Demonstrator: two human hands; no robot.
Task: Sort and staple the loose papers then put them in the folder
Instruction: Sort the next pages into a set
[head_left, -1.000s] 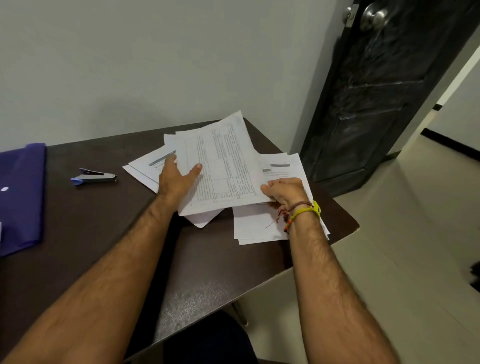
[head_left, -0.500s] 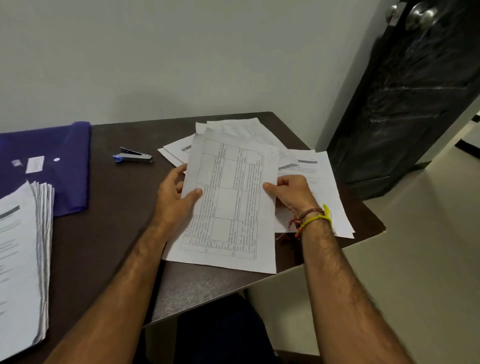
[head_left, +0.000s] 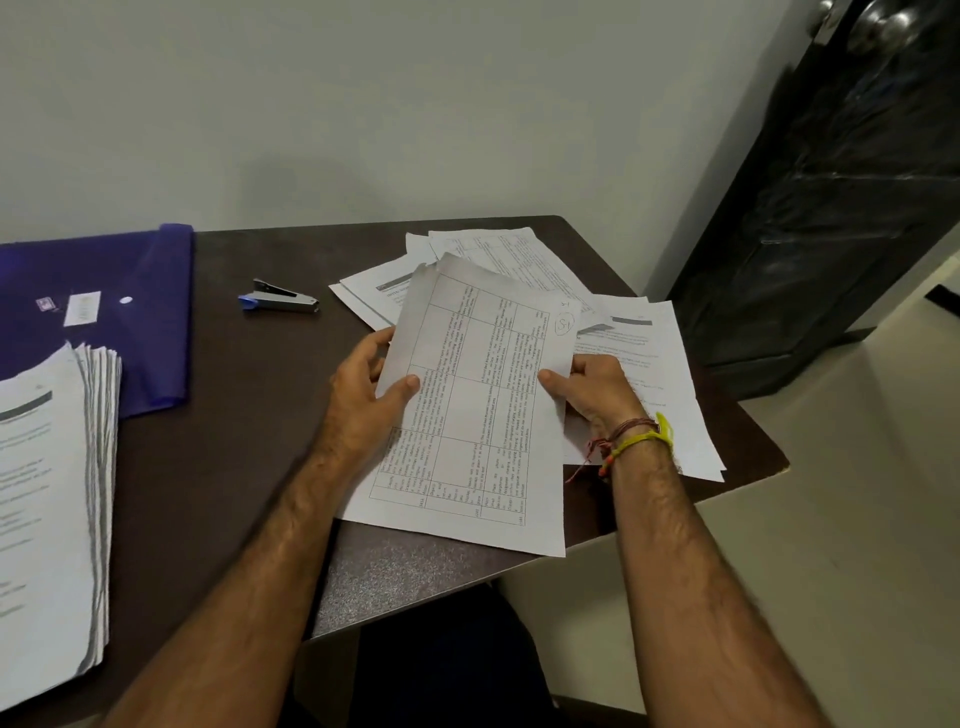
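Left hand (head_left: 363, 400) and right hand (head_left: 592, 389) pinch table-printed sheets (head_left: 467, 415) mid-edge; thin, limp paper likely sags beyond both grips.

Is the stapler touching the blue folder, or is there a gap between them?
Apart. The head view shows the stapler lying on the dark table, with a strip of bare tabletop between it and the right edge of the blue folder.

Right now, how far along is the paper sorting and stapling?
Done: one thick stack sits at the left. In hand: both the left hand and right hand hold a table-printed sheet. Left: loose papers lie scattered behind it, the stapler sits untouched, and the folder lies flat.
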